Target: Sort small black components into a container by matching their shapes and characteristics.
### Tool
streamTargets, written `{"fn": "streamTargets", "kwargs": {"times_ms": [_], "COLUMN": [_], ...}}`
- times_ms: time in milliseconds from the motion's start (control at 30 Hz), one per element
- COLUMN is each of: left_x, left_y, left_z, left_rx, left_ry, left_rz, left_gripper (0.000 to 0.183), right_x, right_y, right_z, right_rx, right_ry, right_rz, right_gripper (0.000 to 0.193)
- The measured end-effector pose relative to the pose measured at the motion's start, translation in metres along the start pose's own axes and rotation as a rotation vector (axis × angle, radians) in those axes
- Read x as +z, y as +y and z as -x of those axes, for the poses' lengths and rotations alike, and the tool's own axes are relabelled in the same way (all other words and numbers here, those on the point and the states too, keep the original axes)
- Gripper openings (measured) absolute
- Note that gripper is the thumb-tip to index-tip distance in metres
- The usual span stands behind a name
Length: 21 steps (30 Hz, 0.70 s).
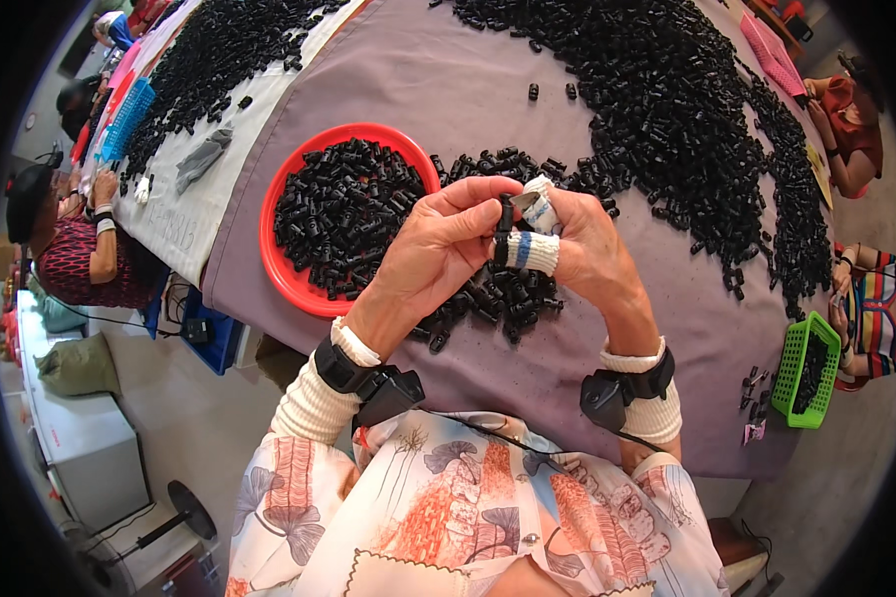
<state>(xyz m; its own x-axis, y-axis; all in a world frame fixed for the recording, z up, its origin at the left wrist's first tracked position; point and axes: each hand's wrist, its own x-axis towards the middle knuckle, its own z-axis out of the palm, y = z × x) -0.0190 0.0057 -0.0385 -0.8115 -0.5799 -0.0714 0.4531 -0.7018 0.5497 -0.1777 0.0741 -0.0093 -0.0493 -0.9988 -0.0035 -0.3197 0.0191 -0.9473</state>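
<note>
My left hand pinches a small black plastic part between thumb and fingertips, over the middle of the table. Close against it, my right hand is closed, with white blue-striped cloth sleeves on its thumb and a finger. A short metal blade sticks out of the right hand's grip and meets the black part; its handle end is hidden by the fingers. Below and behind my hands lies a loose heap of similar black parts. To the left stands a round red basin filled with the same parts.
A large pile of black parts spreads over the purple tablecloth. At the right edge stands a green basket. Other people sit around: one at the left, others at the right. A blue basket sits far left.
</note>
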Motion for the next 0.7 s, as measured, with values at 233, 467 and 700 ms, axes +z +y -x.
{"fn": "streamTargets", "kwargs": {"times_ms": [233,467,700], "left_x": [0.005,0.004,0.009], "left_y": [0.003,0.003,0.002], "left_z": [0.001,0.000,-0.002], "left_rx": [0.002,0.005,0.049], "left_ry": [0.032,0.072,0.133], "left_rz": [-0.044,-0.035,-0.140], "left_gripper": [0.023,0.023,0.022], "right_x": [0.000,0.004,0.003], "right_y": [0.004,0.014,0.002], "right_z": [-0.002,0.002,0.004], "right_rx": [-0.052,-0.073,0.023], "right_ry": [-0.025,-0.007,0.019], "right_rz": [0.042,-0.015,-0.054], "right_gripper": [0.036,0.031,0.027]}}
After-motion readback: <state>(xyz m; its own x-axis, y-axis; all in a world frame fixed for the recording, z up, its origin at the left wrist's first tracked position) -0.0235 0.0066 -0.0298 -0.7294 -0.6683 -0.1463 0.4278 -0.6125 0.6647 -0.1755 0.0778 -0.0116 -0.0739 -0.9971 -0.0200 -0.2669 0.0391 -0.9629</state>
